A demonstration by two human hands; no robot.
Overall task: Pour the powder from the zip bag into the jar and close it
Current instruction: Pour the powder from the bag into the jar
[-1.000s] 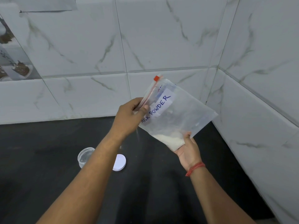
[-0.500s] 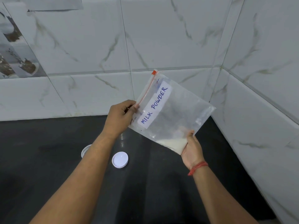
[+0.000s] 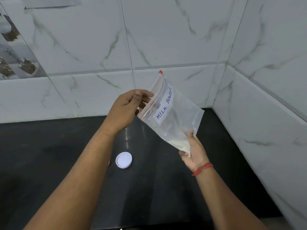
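At frame centre, the zip bag hangs tilted above the dark surface. The right hand has its grip clamped on the powder-filled lower corner. The left hand touches the bag's mouth, fingers loosely apart; the white lid lies below.

Clear glossy plastic zip bag, paper label; polished dark stone counter.
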